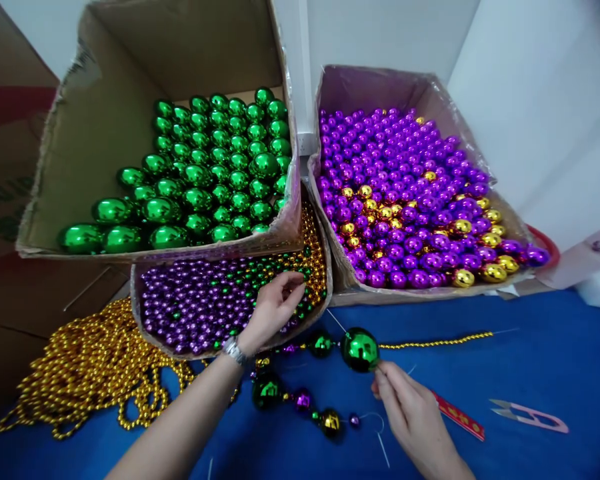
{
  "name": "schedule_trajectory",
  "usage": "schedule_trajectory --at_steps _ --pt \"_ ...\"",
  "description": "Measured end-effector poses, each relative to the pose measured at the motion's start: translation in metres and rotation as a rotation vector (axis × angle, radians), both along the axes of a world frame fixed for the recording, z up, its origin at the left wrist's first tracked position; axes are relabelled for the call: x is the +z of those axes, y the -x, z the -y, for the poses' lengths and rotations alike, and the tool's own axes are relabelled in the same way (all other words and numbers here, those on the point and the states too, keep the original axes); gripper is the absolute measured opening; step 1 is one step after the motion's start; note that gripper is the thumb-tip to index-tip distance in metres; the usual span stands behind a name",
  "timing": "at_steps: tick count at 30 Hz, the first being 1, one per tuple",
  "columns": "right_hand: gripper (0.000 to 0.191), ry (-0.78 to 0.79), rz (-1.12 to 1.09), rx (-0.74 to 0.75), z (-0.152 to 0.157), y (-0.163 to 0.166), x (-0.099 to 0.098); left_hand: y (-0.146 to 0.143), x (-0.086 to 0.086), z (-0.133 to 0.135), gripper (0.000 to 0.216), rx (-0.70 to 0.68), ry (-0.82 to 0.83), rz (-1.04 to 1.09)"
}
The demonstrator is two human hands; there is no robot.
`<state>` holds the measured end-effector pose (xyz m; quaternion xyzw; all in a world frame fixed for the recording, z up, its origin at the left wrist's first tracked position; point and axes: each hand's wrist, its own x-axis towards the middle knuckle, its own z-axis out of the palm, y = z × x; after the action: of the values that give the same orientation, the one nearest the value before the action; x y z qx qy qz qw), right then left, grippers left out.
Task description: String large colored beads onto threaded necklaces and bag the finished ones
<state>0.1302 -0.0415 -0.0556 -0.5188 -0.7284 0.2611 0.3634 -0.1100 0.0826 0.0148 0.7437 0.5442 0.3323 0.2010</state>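
Observation:
My left hand (pixel 273 308) reaches into a small cardboard box (pixel 230 259) of tiny purple, green and gold beads, its fingertips pinched among the green ones. My right hand (pixel 410 410) rests on the blue cloth (pixel 530 373) and pinches the thread just below a large green ball (pixel 360 349). That ball sits on a strand with a smaller green ball (pixel 321 345) and a line of small gold beads (pixel 435 343). A looped part of the strand carries a green ball (pixel 266 391), a purple bead (pixel 303 400) and a gold-green ball (pixel 329 421).
A big box (pixel 105 100) of green balls stands at the back left, and a box (pixel 380 87) of purple and gold balls at the back right. Gold bead chains (pixel 90 373) are heaped at the left. Thread snips (pixel 530 415) and a red strip (pixel 460 417) lie at the right.

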Motion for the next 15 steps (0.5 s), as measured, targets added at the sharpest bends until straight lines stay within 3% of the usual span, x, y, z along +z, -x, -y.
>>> schedule_trajectory --at_steps 2,8,12,15 --pt "0.018 -0.004 -0.006 0.002 0.0 0.001 0.0 -0.002 -0.003 -0.021 0.025 -0.041 -0.06 -0.205" --pt "0.018 -0.004 -0.019 -0.015 0.001 0.001 0.0 -0.029 -0.023 -0.059 0.016 -0.148 -0.067 -0.42" --pt "0.018 0.044 -0.037 -0.038 0.002 -0.002 0.0 -0.037 -0.029 -0.066 0.019 -0.145 -0.069 -0.441" --pt "0.019 0.067 -0.04 -0.042 0.003 -0.004 0.001 -0.035 -0.025 -0.06 0.017 -0.12 -0.075 -0.367"
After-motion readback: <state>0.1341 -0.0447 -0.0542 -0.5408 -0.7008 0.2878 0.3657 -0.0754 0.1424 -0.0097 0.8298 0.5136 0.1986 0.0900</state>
